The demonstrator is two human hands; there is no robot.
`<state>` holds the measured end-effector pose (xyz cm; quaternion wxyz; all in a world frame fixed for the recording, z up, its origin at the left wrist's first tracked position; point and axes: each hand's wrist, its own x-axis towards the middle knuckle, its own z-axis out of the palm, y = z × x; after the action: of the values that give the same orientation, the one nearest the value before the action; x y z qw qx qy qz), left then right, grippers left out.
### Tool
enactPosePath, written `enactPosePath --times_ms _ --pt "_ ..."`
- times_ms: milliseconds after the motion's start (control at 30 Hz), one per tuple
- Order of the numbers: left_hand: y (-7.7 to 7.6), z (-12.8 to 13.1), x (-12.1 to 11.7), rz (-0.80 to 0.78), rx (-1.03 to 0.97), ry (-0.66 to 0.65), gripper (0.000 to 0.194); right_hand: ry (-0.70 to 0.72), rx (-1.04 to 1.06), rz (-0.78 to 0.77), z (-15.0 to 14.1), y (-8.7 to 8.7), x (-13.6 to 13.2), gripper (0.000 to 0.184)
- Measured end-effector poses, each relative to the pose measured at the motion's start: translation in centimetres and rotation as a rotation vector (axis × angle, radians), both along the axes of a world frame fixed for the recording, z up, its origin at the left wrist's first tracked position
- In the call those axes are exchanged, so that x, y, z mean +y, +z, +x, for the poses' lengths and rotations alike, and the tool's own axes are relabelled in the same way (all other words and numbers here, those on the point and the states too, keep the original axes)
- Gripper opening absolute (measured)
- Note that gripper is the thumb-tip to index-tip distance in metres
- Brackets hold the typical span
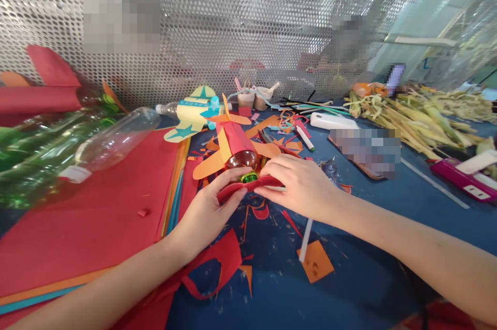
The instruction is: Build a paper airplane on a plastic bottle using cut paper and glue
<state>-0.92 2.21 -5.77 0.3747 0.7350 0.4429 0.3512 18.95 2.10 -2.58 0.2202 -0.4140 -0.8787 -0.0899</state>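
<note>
Both of my hands pinch a curved red foam piece (229, 191) across the nose of a toy plane. My left hand (205, 216) has its left end between thumb and fingers; my right hand (303, 182) grips the right end. Just behind the piece is the green bottle cap (249, 177) of the plane. The toy plane (235, 137) is a bottle wrapped in red foam, with orange wings and tail. Its cap touches or nearly touches the foam piece; I cannot tell which. The right fingertips are partly hidden.
Foam sheets (116, 185) and plastic bottles (116, 138) lie left. Behind stand a yellow plane (190, 111) and small pots (246, 99). A blurred phone-like slab (365, 154), dried husks (411, 123) and a magenta-and-white device (462, 180) are right. Orange (316, 262) and red scraps (229, 252) litter the front.
</note>
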Motion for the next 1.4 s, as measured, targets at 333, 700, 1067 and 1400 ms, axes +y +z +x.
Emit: enactPosePath --times_ms 333,700,1067,1400 --pt "-0.3 0.1 0.0 -0.022 -0.056 -0.030 0.033 0.034 0.001 -0.027 -0.1 -0.3 0.3 0.022" --pt "-0.2 -0.1 -0.3 0.012 -0.078 -0.010 0.034 0.089 0.140 -0.088 0.5 -0.1 0.5 0.034" --pt "-0.2 -0.1 -0.7 0.082 -0.014 -0.004 0.035 0.139 0.110 -0.006 0.8 -0.5 0.2 0.029" --pt "0.4 0.1 -1.0 0.145 0.042 -0.019 0.046 0.192 0.146 -0.071 1.5 0.0 -0.1 0.017"
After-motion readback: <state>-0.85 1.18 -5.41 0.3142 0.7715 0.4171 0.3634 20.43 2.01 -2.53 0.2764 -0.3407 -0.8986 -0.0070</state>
